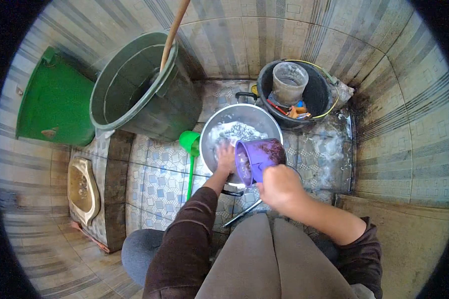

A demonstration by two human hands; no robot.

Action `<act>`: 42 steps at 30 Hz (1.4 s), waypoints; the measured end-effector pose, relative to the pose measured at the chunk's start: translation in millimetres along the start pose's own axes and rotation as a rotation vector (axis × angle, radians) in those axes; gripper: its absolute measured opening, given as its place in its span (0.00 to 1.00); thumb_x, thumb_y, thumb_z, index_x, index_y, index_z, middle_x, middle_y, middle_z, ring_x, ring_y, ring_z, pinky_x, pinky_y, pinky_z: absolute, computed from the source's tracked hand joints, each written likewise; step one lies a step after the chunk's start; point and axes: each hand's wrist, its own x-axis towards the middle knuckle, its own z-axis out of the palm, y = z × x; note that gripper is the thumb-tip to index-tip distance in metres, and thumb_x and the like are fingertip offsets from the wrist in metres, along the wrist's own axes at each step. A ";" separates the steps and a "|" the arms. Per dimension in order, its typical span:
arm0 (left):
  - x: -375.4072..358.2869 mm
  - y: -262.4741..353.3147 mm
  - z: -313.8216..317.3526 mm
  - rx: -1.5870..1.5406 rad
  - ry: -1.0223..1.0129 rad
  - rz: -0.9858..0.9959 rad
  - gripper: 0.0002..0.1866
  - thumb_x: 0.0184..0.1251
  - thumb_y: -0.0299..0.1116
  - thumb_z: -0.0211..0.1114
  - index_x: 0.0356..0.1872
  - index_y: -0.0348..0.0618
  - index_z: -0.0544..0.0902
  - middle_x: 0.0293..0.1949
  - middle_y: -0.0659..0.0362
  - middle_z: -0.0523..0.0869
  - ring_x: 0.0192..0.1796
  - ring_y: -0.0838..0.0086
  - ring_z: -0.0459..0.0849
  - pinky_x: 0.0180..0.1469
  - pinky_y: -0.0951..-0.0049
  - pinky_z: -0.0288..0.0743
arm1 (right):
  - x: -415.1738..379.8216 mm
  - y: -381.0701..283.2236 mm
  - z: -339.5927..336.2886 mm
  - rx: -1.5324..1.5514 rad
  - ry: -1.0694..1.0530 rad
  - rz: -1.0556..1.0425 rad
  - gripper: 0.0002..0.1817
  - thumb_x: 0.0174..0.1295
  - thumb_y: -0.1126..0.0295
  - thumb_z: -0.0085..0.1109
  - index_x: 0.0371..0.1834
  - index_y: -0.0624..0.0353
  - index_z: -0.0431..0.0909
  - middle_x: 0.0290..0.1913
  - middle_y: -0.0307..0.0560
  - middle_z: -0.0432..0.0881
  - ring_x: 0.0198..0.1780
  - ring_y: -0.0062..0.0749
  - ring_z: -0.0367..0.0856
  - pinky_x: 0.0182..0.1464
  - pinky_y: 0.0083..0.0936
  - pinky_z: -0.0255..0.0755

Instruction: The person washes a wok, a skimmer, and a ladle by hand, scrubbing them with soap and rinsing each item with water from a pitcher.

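Below me on the floor stands a wide metal pot (265, 118) with black handles and white suds (237, 130) inside. My left hand (225, 157) reaches into it with fingers spread, against the inner wall near the suds. In my right hand (280, 187) is a purple plastic jug (264, 154) gripped by its handle. The jug is tilted left over the pot's right side, its mouth close to my left hand, and some clear liquid shows inside. A green long-handled dipper (189, 143) lies just left of the pot.
A tall dark-green barrel (179, 107) with a wooden stick (173, 35) stands back left, beside a bright green container (55, 104). At back right, a black tub (317, 92) holds a greyish pail (288, 89). A squat toilet (85, 192) is at left. Suds (330, 148) lie on the right floor.
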 end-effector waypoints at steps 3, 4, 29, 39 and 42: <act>29.4 -14.3 9.2 -0.058 -0.253 0.125 0.35 0.50 0.44 0.51 0.60 0.46 0.52 0.60 0.52 0.55 0.65 0.58 0.46 0.62 0.51 0.37 | -2.8 -2.5 6.0 0.010 0.081 -0.001 0.04 0.36 0.75 0.52 0.15 0.64 0.76 0.20 0.58 0.76 0.25 0.47 0.78 0.30 0.34 0.72; 36.0 -10.6 -7.4 -0.185 -0.250 -0.064 0.34 0.52 0.44 0.49 0.61 0.44 0.51 0.61 0.51 0.53 0.65 0.58 0.45 0.62 0.53 0.36 | -3.0 -3.1 9.0 0.003 0.088 0.011 0.04 0.36 0.75 0.52 0.15 0.64 0.76 0.20 0.58 0.76 0.25 0.47 0.78 0.30 0.34 0.72; -21.7 32.4 -59.9 -0.297 -0.546 0.238 0.26 0.50 0.44 0.53 0.52 0.47 0.66 0.51 0.50 0.66 0.51 0.60 0.65 0.52 0.60 0.61 | 5.4 4.3 -4.3 -0.138 0.164 -0.103 0.03 0.35 0.76 0.52 0.11 0.63 0.74 0.16 0.55 0.75 0.21 0.45 0.77 0.24 0.34 0.71; 16.7 30.2 -26.1 -0.263 -0.272 0.188 0.29 0.55 0.52 0.43 0.53 0.42 0.65 0.54 0.46 0.63 0.57 0.56 0.60 0.57 0.60 0.55 | 10.0 -10.4 16.6 -0.152 0.039 0.032 0.07 0.40 0.78 0.50 0.25 0.66 0.74 0.21 0.57 0.76 0.28 0.46 0.78 0.30 0.36 0.72; 31.5 37.8 -22.0 -0.244 -0.289 0.286 0.30 0.55 0.54 0.42 0.52 0.42 0.66 0.55 0.48 0.63 0.56 0.56 0.60 0.56 0.59 0.56 | 7.4 -7.0 13.9 -0.180 0.050 0.069 0.10 0.41 0.76 0.52 0.31 0.65 0.72 0.21 0.57 0.76 0.28 0.46 0.78 0.30 0.35 0.72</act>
